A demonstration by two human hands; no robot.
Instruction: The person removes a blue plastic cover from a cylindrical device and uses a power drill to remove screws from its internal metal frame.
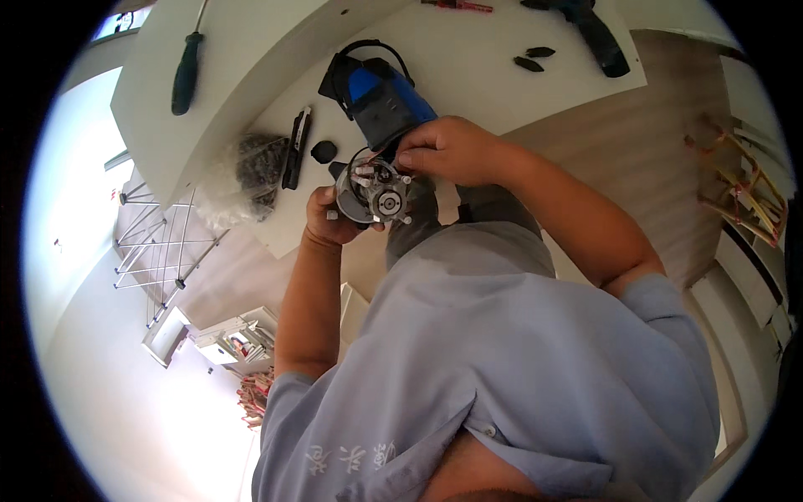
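Observation:
A round metal motor assembly (381, 197) with a central bearing, small posts and wires is held at the front edge of the white board. My left hand (326, 217) is closed round its left side. My right hand (443, 151) has thumb and fingers pinched at a dark wire above the assembly; exactly what sits between the fingertips is hard to make out. Just beyond lies a blue and black tool housing (372, 92) with a dark cord looped over it. A small black cap (324, 151) and a black bar-shaped tool (297, 146) lie to the left.
The white board (477, 100) also bears a screwdriver (186, 75), a drill (598, 38), small black parts (531, 63), a red tool (456, 4) and a bag of dark pieces (255, 176). A metal folding rack (159, 243) stands left; a wooden frame (740, 176) is right.

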